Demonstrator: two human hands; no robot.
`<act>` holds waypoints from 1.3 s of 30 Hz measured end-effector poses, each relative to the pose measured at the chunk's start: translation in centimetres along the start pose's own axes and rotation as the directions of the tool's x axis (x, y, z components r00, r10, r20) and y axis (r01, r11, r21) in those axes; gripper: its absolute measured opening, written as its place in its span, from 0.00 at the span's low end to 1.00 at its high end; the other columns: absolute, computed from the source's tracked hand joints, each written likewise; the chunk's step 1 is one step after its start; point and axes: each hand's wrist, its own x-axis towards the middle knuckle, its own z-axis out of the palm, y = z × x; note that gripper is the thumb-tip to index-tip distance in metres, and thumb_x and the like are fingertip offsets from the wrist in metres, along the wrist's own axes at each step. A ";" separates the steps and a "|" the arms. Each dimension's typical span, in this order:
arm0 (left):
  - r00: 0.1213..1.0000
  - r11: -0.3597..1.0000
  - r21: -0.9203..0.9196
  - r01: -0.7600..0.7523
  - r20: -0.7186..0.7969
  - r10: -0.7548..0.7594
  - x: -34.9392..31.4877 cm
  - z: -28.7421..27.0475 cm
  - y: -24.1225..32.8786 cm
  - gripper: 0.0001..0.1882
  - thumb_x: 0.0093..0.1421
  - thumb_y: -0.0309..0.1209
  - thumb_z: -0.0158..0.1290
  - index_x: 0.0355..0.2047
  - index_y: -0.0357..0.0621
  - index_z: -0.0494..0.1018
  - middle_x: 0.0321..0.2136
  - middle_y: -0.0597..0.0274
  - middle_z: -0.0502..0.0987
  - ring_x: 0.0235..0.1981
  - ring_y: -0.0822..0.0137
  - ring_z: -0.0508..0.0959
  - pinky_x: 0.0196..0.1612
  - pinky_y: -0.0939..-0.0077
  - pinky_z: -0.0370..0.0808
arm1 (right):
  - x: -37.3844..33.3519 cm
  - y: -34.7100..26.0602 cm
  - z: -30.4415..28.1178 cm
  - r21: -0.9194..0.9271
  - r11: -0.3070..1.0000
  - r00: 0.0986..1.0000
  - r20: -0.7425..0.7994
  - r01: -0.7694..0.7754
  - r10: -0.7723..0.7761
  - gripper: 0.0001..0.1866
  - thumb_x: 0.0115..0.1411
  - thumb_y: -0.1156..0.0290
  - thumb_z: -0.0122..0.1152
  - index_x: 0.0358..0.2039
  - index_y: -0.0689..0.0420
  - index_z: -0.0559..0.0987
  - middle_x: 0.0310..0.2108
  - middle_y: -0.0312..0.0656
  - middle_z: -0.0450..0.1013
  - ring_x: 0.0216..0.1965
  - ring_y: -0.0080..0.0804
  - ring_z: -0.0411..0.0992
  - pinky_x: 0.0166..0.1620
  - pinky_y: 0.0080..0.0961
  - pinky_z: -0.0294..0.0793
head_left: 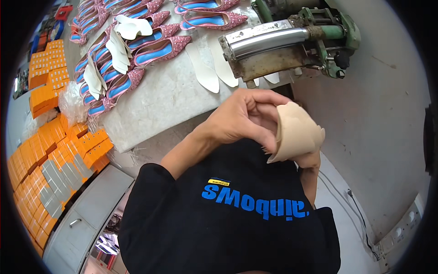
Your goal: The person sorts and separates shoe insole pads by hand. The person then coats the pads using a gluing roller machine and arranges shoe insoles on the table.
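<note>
In front of my chest I hold a bent stack of thin beige insoles point(296, 132), curved into an arch, its layered edges showing on the right. My left hand point(242, 116) is closed at its left edge, thumb below and fingers above. Behind and under the stack, my right hand point(308, 160) grips it; most of its fingers are hidden. Beyond my hands, loose white insoles point(203, 71) lie flat on the worktable point(146, 112), some partly under a roller machine point(273, 43).
Rows of pink glittery pointed shoes point(157, 52) with blue insides fill the table's left, with white insoles point(118, 52) piled on some. Stacked orange boxes point(41, 160) and a grey cabinet point(86, 223) stand at left. Cables point(351, 205) run along the floor near the right wall.
</note>
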 end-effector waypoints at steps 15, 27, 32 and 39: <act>0.731 0.706 0.475 -0.525 -0.172 0.660 -0.4 0.4 0.0 0.10 0.59 0.16 0.54 0.42 0.33 0.75 0.31 0.60 0.79 0.33 0.74 0.79 0.35 0.82 0.78 | -1.3 -2.8 -1.6 -0.337 0.892 0.908 -0.183 0.301 -0.376 0.22 0.46 0.77 0.68 0.44 0.67 0.77 0.44 0.51 0.75 0.45 0.43 0.76 0.50 0.37 0.73; 0.932 0.887 0.401 -0.228 -0.173 0.318 1.0 -1.2 3.2 0.18 0.54 0.25 0.63 0.44 0.32 0.74 0.31 0.63 0.79 0.31 0.76 0.78 0.37 0.82 0.76 | 2.5 -4.1 -2.5 -0.379 0.866 0.922 -0.073 0.327 -0.380 0.17 0.45 0.80 0.69 0.38 0.66 0.79 0.39 0.50 0.78 0.43 0.45 0.77 0.48 0.36 0.74; 0.978 0.976 0.184 -0.115 -0.153 0.144 0.1 -1.7 4.2 0.20 0.53 0.27 0.65 0.44 0.34 0.72 0.37 0.55 0.79 0.32 0.72 0.78 0.31 0.81 0.76 | 2.7 -4.5 -2.3 -0.372 0.828 0.895 0.016 0.419 -0.445 0.15 0.38 0.74 0.66 0.31 0.63 0.81 0.34 0.50 0.78 0.42 0.51 0.77 0.56 0.53 0.63; 0.957 0.952 0.200 -0.233 -0.128 0.261 0.5 -2.2 6.2 0.18 0.55 0.23 0.61 0.46 0.33 0.72 0.34 0.52 0.79 0.28 0.72 0.77 0.26 0.82 0.74 | 2.9 -7.1 -1.1 -0.707 0.544 0.865 0.195 0.451 -0.463 0.07 0.43 0.63 0.68 0.24 0.47 0.80 0.42 0.44 0.80 0.42 0.41 0.79 0.60 0.54 0.61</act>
